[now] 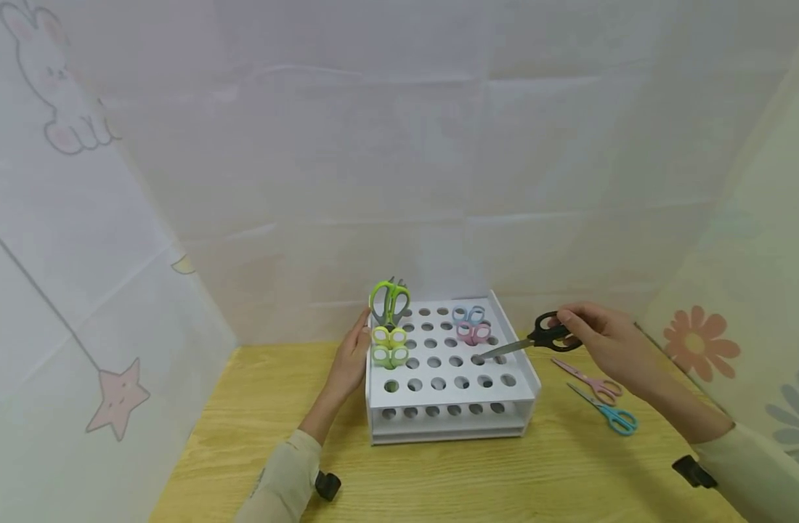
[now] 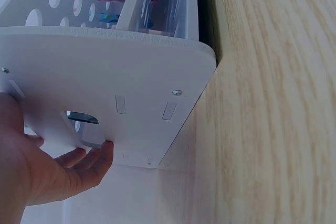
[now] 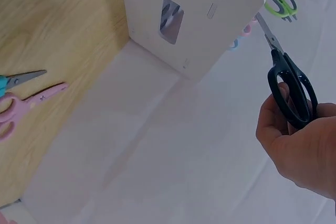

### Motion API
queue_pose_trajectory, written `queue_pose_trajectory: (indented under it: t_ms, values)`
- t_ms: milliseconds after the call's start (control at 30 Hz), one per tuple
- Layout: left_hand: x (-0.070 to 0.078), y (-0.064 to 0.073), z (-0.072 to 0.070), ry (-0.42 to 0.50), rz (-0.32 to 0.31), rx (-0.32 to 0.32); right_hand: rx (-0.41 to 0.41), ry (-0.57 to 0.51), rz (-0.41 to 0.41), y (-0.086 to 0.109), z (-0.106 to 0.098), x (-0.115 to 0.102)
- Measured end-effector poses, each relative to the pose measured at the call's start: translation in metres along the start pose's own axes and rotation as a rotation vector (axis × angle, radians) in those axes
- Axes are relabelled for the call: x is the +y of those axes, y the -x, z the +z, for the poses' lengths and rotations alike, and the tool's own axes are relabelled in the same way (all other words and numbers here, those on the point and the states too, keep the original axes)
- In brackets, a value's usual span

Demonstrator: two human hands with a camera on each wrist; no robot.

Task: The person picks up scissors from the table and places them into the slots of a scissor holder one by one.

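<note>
Black scissors (image 1: 539, 337) in the right hand (image 1: 609, 345), left hand (image 1: 351, 362) against the white rack (image 1: 448, 396)
In the head view the right hand's fingers pinch the scissors' handles at the rack's three o'clock, the blades aimed between eight and nine o'clock with the tip at a hole (image 1: 476, 362); I cannot tell whether it sits inside. Green-and-grey scissors (image 1: 389, 303) stand at the rack's ten o'clock, yellow scissors (image 1: 389, 338) at nine and light blue scissors (image 1: 468, 317) at one, while teal scissors (image 1: 607, 412) lie on the bench (image 1: 262, 407) between three and four. Only the left wrist view shows the left hand's loose fingers touching the side wall (image 2: 144, 72) by a cutout (image 2: 88, 129); only the right wrist view shows a second cutout (image 3: 171, 22) in the opposite wall (image 3: 205, 35) and a fingertip (image 3: 283, 91) through a handle loop
</note>
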State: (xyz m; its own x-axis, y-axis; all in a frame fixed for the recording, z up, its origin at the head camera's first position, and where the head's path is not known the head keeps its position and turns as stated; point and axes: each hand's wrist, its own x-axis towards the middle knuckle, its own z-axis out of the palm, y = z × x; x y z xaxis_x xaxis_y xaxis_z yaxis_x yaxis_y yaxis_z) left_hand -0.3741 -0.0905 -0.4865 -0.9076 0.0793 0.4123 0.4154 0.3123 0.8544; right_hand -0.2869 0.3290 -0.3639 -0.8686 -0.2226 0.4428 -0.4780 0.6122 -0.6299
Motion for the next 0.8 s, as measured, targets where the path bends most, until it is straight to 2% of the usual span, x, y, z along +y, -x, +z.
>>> queue_pose_trajectory:
  t_ms: [333, 467, 567, 800]
  values:
    - [0.000, 0.000, 0.000, -0.008, 0.015, 0.005, -0.029, 0.155, -0.165, -0.023, 0.019, -0.018]
    - [0.000, 0.000, -0.001, -0.015, 0.041, 0.007, -0.077, 0.162, -0.243, -0.033, 0.028, -0.022]
    - [-0.001, 0.000, -0.001, -0.023, 0.035, 0.005, -0.113, 0.171, -0.298, -0.041, 0.036, -0.022]
    - [-0.002, 0.000, -0.001, -0.023, -0.003, 0.000, -0.209, 0.149, -0.339, -0.056, 0.057, -0.023]
